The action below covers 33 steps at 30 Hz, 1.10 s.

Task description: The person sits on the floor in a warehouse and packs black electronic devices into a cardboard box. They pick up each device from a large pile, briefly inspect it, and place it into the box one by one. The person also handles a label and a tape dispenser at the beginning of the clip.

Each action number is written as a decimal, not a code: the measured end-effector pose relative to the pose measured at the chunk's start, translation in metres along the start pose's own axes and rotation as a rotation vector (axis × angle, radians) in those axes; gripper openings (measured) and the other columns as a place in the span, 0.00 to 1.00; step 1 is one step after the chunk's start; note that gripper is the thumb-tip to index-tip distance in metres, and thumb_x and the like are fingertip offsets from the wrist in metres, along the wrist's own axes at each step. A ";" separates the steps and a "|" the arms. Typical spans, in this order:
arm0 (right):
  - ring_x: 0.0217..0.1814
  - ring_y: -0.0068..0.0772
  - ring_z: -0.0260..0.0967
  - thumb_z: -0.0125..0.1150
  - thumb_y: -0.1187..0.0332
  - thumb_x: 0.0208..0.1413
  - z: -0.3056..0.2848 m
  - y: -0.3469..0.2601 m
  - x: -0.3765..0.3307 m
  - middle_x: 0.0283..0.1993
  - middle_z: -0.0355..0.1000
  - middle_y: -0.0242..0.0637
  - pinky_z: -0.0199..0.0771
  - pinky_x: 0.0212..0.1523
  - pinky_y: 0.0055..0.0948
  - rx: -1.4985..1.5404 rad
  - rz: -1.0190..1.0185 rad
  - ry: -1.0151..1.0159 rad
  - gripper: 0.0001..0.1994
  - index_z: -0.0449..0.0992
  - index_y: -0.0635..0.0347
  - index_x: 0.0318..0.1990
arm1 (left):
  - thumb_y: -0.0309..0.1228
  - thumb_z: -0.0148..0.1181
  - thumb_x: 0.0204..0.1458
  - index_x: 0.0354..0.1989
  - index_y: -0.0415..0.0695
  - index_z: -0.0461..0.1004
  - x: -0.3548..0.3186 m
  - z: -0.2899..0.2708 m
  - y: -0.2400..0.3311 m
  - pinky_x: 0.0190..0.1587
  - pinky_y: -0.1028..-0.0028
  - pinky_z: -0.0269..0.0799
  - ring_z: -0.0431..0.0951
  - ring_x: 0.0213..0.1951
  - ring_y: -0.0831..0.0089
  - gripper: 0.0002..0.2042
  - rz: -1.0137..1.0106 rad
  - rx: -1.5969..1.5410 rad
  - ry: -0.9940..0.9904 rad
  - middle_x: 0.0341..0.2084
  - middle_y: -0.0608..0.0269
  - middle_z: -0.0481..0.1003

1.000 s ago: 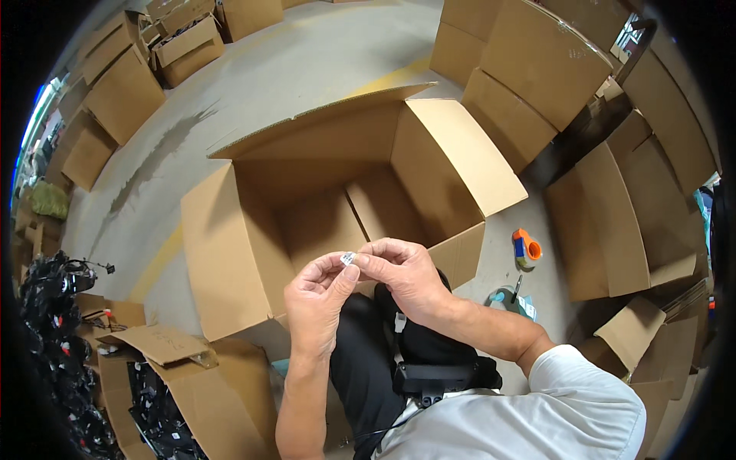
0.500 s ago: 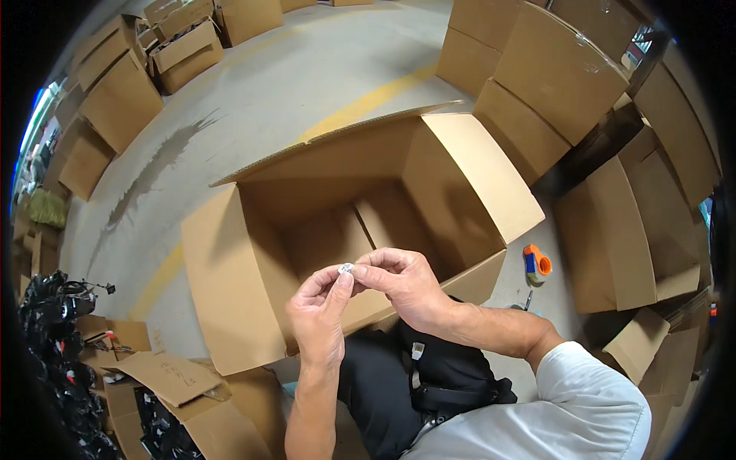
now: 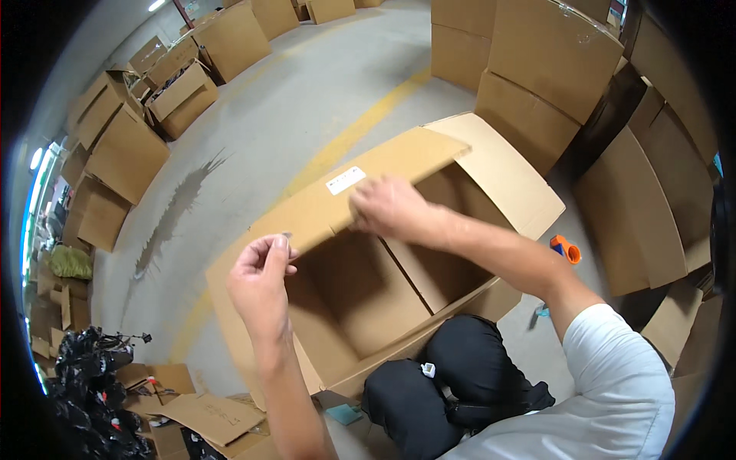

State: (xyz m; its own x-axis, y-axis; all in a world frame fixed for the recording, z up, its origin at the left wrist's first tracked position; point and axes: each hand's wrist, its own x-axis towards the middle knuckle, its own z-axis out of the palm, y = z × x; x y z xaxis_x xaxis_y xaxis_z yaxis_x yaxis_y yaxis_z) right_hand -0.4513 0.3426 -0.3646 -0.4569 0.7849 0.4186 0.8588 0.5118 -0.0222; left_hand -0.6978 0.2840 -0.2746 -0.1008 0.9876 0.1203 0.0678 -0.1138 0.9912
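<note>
A big cardboard box (image 3: 414, 291) stands before my knees with its top uncovered. Its far flap (image 3: 299, 211) leans in over the opening and carries a white label (image 3: 346, 181). Beside that label, at the flap's edge, my right hand (image 3: 389, 208) has its fingers curled; motion blur hides whether they hold the edge or something else. My left hand (image 3: 262, 267) is over the box's left side, thumb pressed to the fingers. A tiny greyish bit shows at the thumb tip, too small to name.
An orange and blue tape dispenser (image 3: 566, 250) lies on the floor right of the box. Stacked cartons (image 3: 548, 69) rise at the far right. At the lower left are a black plastic-looking heap (image 3: 80, 383) and an opened carton (image 3: 211, 418).
My hands have parted: the right went up and out to the flap, the left moved left. The far flap has tipped inward, bringing its label into sight. The view has shifted.
</note>
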 end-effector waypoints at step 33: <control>0.75 0.48 0.60 0.54 0.67 0.59 0.096 0.002 -0.087 0.70 0.65 0.50 0.60 0.73 0.48 -0.018 -0.006 -0.050 0.24 0.69 0.67 0.62 | 0.35 0.64 0.55 0.16 0.37 0.74 0.139 0.111 -0.179 0.21 0.63 0.72 0.75 0.14 0.67 0.17 -0.295 0.774 -0.130 0.13 0.55 0.75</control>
State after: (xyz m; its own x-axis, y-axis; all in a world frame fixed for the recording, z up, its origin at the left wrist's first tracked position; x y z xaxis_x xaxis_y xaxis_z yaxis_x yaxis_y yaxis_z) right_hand -0.4322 0.3088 -0.4887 -0.4724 0.7987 0.3728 0.8600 0.5103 -0.0034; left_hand -0.6140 0.4541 -0.4418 -0.1088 0.9753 -0.1924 0.7239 0.2104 0.6570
